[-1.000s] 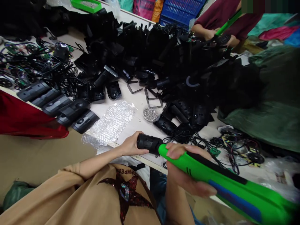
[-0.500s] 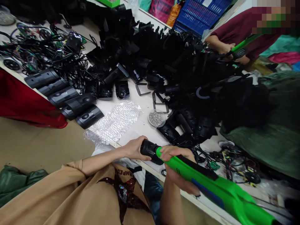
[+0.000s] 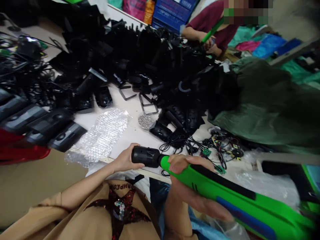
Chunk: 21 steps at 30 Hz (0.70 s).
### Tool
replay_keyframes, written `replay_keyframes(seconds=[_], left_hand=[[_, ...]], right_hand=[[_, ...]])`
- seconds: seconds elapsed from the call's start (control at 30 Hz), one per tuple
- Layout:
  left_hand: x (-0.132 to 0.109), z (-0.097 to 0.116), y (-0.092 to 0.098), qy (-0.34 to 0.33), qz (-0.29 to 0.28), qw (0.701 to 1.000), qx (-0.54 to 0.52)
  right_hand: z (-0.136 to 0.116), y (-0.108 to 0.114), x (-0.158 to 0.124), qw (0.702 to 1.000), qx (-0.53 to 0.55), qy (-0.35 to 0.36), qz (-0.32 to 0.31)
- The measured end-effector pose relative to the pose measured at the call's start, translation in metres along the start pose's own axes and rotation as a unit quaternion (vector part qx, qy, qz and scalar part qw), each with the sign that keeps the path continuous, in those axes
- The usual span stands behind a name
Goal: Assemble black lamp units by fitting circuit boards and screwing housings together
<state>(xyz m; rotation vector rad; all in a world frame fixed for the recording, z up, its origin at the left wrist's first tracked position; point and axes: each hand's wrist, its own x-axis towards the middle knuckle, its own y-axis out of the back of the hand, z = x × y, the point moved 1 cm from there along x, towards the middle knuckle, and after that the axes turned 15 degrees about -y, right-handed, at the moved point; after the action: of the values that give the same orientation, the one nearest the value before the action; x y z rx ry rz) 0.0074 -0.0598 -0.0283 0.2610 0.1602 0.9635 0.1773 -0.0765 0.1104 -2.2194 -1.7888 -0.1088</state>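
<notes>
A worker's left hand (image 3: pixel 126 158) closes around a black ribbed end cap (image 3: pixel 145 156), fingers wrapped tight on the plastic; the right hand (image 3: pixel 180 160) clasps a bright green plastic handle (image 3: pixel 225 190), its fingers (image 3: pixel 205 206) curled firmly around the body; the cap sits against the handle's narrow end, both held up over the near edge of a white work table (image 3: pixel 130 133), in front of a tan shirt (image 3: pixel 50 213) with a sequinned star (image 3: pixel 120 210); on the table just beyond the hands lie a sheet of bubble wrap (image 3: pixel 100 136) and a small dish of steel balls (image 3: pixel 146 121); a row of dark grey housings (image 3: pixel 67 136) lines up to the left, with tangled wires and small circuit boards (image 3: pixel 217 150) to the right; a heap of black plastic parts (image 3: pixel 140 56) fills the table's middle; across it, a co-worker's hands (image 3: pixel 207 43) hold a similar green piece (image 3: pixel 212 30); a blue plastic crate (image 3: pixel 172 13) stands behind, and a green sack (image 3: pixel 250 106) slumps at the right.
</notes>
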Motion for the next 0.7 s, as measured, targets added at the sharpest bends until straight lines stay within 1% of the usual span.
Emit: replay_keyframes(seconds=[0.1,0.17,0.3,0.37,0.57,0.63,0.7], left_hand=[[0.000,-0.004,0.001,-0.008,-0.008,1.000,-0.017],[-0.001,-0.006,0.000,-0.014,-0.011,1.000,-0.023],[-0.003,-0.009,-0.002,-0.020,-0.003,0.999,-0.026],[-0.004,-0.010,-0.003,-0.023,-0.001,0.999,-0.031],[-0.005,-0.011,-0.002,-0.025,-0.006,0.999,-0.043],[-0.005,-0.011,-0.001,-0.025,-0.007,0.998,-0.053],[-0.005,-0.012,0.001,-0.027,-0.010,0.998,-0.061]], right_hand=[[0.000,0.007,-0.003,1.000,0.013,-0.012,0.014],[0.002,0.008,-0.005,1.000,0.025,-0.009,0.009],[0.002,0.005,-0.003,0.999,0.044,0.013,0.004],[0.000,0.003,0.000,0.999,0.047,0.008,0.004],[-0.003,0.004,-0.001,0.997,0.040,-0.053,-0.025],[0.003,0.008,-0.005,0.997,0.041,-0.061,-0.030],[0.013,0.014,-0.010,0.997,0.027,-0.073,-0.015]])
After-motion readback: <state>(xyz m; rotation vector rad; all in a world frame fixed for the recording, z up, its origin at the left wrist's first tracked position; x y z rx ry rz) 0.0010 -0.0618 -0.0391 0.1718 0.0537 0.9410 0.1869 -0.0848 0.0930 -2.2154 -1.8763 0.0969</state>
